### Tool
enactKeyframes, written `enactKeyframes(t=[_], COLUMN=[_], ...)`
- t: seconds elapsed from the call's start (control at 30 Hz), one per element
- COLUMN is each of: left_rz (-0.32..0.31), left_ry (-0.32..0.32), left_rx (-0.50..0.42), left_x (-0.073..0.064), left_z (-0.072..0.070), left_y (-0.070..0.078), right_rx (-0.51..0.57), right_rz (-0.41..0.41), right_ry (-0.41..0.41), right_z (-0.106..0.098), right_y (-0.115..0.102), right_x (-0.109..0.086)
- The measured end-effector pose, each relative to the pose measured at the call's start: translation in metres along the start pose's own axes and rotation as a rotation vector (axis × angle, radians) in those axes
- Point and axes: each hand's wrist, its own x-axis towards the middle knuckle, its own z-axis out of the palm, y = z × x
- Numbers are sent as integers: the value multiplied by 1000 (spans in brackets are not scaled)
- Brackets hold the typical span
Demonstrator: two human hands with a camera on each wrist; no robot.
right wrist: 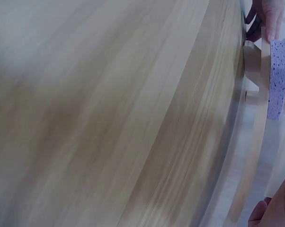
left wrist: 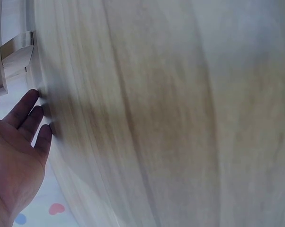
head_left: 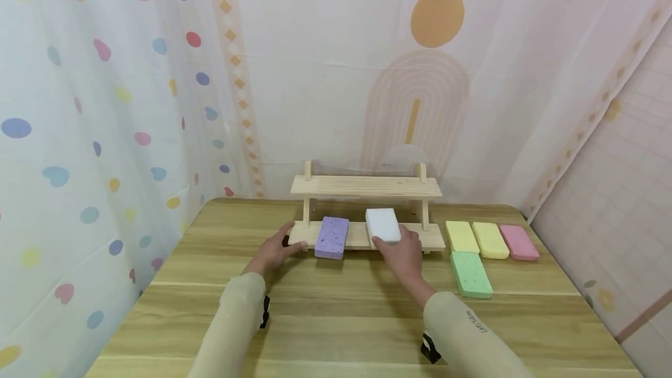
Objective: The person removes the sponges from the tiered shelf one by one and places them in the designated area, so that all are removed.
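Note:
On the lower board of a two-tier wooden rack [head_left: 357, 244] lies a purple sponge [head_left: 332, 237], its front overhanging the edge. My right hand [head_left: 403, 252] grips a white block-shaped sponge [head_left: 383, 224] on that same board, thumb at its front left corner and the fingers at its right side. At the board's left end is my left hand [head_left: 275, 249], its thumb along the front edge and index finger by the back corner. In the left wrist view, the left hand's other fingers [left wrist: 31, 118] extend loosely near the tabletop.
Right of the rack, two yellow sponges [head_left: 462, 237], a pink sponge [head_left: 518, 242] and a green sponge [head_left: 471, 275] lie on the wooden table [head_left: 336, 319]. The rack's upper board [head_left: 367, 185] sits higher and farther back. Patterned curtains [head_left: 315, 74] hang behind and at the sides.

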Motion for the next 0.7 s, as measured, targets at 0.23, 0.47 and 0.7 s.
enactKeyframes(t=[0.23,0.47,0.7], left_rz=[-6,-8,-4], left_ry=[0,1,0], left_rx=[-4,-6,1], left_x=[0,-1,1], left_z=[0,1,1], left_y=[1,2,1], right_rx=[14,1,1], right_rz=[-4,-20,-38], right_ry=[-54,-89,-95], right_z=[-19,-33,-54], right_y=[10,23,36], right_x=[0,0,0])
